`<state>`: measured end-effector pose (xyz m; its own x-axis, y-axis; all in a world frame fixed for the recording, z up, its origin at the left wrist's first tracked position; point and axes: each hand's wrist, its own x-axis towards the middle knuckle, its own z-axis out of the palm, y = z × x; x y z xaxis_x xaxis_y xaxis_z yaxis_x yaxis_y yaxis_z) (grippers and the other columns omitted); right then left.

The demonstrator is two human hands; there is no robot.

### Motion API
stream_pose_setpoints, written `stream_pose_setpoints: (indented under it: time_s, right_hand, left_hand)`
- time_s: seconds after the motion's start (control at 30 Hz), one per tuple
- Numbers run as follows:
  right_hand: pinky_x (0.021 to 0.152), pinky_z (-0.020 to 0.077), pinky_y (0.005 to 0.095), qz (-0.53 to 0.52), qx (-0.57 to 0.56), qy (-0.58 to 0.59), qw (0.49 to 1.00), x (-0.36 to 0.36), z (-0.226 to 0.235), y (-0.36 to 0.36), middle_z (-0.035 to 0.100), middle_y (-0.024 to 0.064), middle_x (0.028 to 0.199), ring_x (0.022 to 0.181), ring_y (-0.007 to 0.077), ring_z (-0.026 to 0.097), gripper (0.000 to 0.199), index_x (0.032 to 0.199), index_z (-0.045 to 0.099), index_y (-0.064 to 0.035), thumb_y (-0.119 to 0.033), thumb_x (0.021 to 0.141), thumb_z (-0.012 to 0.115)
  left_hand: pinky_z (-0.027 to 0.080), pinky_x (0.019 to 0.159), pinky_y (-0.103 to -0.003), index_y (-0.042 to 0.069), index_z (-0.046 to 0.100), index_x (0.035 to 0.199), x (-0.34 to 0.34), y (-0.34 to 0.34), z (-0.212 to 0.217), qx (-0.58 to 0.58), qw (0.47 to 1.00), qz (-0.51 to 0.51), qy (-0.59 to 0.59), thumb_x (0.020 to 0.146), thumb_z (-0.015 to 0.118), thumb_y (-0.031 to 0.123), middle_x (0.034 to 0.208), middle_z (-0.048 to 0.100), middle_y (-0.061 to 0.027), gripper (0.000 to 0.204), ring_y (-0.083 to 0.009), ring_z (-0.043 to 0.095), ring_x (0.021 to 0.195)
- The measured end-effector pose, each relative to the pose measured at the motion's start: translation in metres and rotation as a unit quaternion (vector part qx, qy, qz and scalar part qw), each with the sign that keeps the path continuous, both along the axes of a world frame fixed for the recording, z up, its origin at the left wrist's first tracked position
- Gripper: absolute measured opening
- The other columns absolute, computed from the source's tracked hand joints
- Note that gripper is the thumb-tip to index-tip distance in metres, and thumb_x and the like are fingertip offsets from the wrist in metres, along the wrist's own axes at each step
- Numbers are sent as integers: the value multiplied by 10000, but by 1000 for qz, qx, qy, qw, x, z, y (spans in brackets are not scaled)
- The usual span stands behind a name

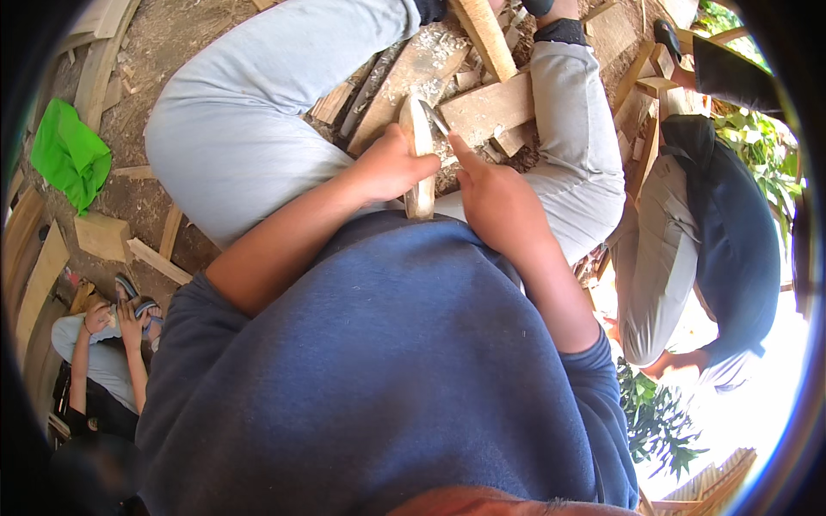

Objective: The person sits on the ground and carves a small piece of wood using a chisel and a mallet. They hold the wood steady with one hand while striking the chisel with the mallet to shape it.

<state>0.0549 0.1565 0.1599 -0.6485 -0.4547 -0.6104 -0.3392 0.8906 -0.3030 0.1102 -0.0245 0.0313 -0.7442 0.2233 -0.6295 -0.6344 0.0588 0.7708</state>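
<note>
My left hand (392, 165) is closed around a pale, long carved piece of wood (419, 129), which stands between my thighs with its lower end near my shirt. My right hand (506, 203) is closed on a knife, its index finger stretched along the back toward the tip. The thin dark blade (436, 119) slants up to the left beside the upper part of the wood; whether it touches the wood is unclear. The knife's handle is hidden inside my right fist.
Planks (487, 110) and shavings lie on the ground between my legs, with a thick wooden post (483, 39) beyond. A green bag (70, 155) and a wood block (101, 236) lie at left. One person (110, 361) sits lower left; another (731, 232) bends over at right.
</note>
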Motion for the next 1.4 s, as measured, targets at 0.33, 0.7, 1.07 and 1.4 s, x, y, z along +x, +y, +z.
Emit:
stream_pose_setpoints:
  time_s: [0.33,0.7,1.07,1.4]
  right_hand:
    - [787,534,601,27,29,10,999,1,-3,0,742,247,872,850,447,723,531,1603,528,-117,-169,1077,572]
    - [730,587,550,81,4,67,994,-5,-26,3,753,193,884,802,392,751,664,1647,483,-118,-73,985,530]
    - [718,585,524,91,32,61,993,-4,-13,5,743,181,846,805,374,750,650,1644,480,-119,-83,999,553]
    - [733,562,553,87,1,69,994,-6,-21,-2,741,220,838,809,398,736,540,1605,527,-107,-144,1068,572]
  left_hand:
    - [614,873,-379,-295,365,1356,5,-1,-9,-3,1000,-12,-4,930,774,382,1169,718,-336,898,-336,757,1049]
    - [620,854,-390,-309,343,1364,0,1,10,-62,998,-22,-2,931,770,383,1165,712,-368,921,-373,769,1039]
    - [624,857,-391,-315,343,1359,0,-3,6,-51,998,-25,-5,929,782,403,1185,707,-386,946,-377,768,1061]
    - [618,872,-400,-300,363,1347,-1,-3,18,-51,999,-10,-3,929,770,376,1173,715,-368,893,-367,763,1060]
